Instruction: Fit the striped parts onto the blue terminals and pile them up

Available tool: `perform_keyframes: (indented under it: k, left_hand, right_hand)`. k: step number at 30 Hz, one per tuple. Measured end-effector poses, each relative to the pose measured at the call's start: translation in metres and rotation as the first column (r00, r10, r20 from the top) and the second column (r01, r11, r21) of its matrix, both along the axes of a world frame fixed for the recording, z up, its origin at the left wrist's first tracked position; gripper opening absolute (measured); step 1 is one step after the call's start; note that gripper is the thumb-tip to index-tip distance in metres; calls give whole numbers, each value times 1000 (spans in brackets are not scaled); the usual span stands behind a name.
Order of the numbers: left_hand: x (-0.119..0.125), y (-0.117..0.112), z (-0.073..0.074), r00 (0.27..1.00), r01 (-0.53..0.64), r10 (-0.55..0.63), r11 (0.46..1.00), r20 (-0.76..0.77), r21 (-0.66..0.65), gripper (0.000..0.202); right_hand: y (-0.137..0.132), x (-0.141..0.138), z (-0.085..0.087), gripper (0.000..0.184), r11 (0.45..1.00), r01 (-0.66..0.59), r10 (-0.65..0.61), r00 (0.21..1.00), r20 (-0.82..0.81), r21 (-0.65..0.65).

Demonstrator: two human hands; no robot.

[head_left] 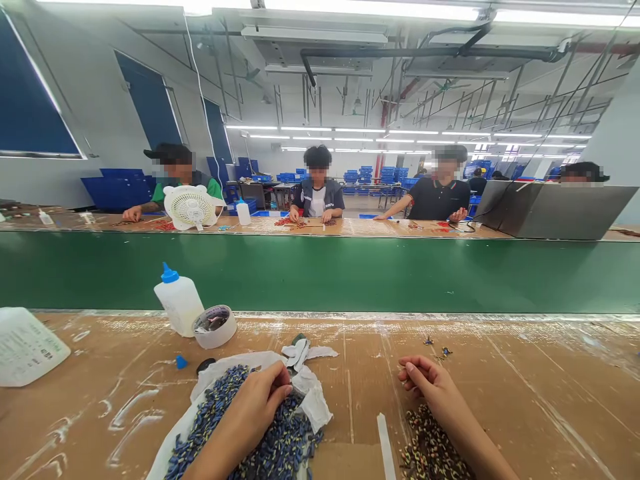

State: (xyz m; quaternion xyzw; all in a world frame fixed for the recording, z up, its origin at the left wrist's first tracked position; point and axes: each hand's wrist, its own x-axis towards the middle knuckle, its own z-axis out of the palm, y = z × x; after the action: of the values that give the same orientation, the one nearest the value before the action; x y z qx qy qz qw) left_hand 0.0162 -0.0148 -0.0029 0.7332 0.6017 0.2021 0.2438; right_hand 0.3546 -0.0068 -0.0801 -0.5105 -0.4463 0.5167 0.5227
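My left hand (261, 399) is over a heap of small blue pieces with yellowish parts (213, 417), thumb and fingers pinched together. Whatever the pinch holds is too small to make out. Under and around the heap lies a crumpled white sheet (316, 408). At the right, my right hand (431, 385) hovers by a pile of small dark brown and yellowish pieces (423, 450), its fingers curled in against the thumb. Their contents, if any, are hidden. Beyond that hand lie two small blue-and-yellow clusters (447, 351). A white strip (385, 443) lies between the piles.
A blue-capped squeeze bottle (180, 303), a tape roll (216, 328), a blue cap (181, 362) and a white jug (30, 347) stand or lie at left. Past the green belt (325, 273), several people sit at a bench with a fan (193, 207) and a metal box (560, 212).
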Motion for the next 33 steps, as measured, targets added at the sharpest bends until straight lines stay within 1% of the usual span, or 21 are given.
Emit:
perform_keyframes:
  k: [4,7,11,16,18,21,24,26,29,33]
  left_hand:
    - [0,0,1,1000,-15,15,1000,5,14,17]
    - [-1,1,-1,1000,-4,4,1000,-14,15,13]
    - [0,3,-3,999,11,-11,1000,-39,14,11]
    - [2,4,-3,1000,-7,8,1000,-20,15,13]
    - [0,4,-5,999,-40,41,998,-15,42,18]
    - [-4,5,-11,997,-76,72,989,41,125,28]
    - [-4,4,-13,997,-36,25,988,74,152,30]
    - [1,2,-11,997,-16,5,988,74,154,32]
    - [12,-2,-6,997,1,-14,986,76,166,26]
    - [22,-6,-3,992,83,-94,989,86,123,22]
  right_hand:
    - [-1,-1,-2,47,1000,-16,16,1000,23,4]
    - [-2,-4,-2,48,1000,-29,29,999,18,-2]
    - [-2,-8,0,48,999,-41,41,999,15,4]
    - [-3,-10,4,50,999,-33,33,999,22,-7]
    - [-4,-10,5,49,999,-36,36,999,21,-4]
    - [-4,-12,1,47,999,-54,54,999,9,9]
    - [-2,-13,-5,46,998,-61,61,998,-17,8]
    - [-1,-12,-6,47,999,-51,51,999,-8,7]
    - [-1,-10,-4,49,999,-32,31,999,43,16]
    - [-3,-8,3,49,1000,-27,26,996,85,10]
